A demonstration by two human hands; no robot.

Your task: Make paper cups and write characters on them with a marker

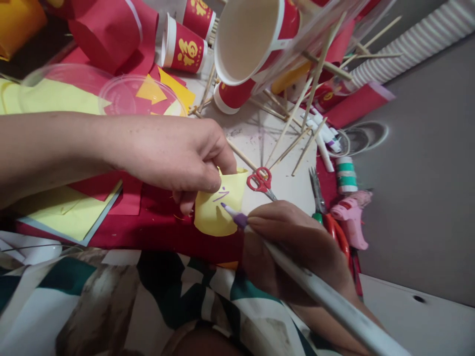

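Note:
My left hand [174, 153] reaches in from the left and pinches the top edge of a small yellow paper piece [218, 210] bearing a few purple strokes. My right hand [297, 247] is closed around a white marker [315, 287] whose purple tip touches the paper's right side. Both hands hover over red paper at the table's near edge.
Small red-handled scissors [260, 180] lie just beyond the paper. Red paper cups [185, 47], a large tilted cup [252, 39], wooden sticks [297, 128], a pink glue gun [351, 217], tape rolls [346, 174], clear lids [141, 96] and yellow sheets [67, 212] crowd the table.

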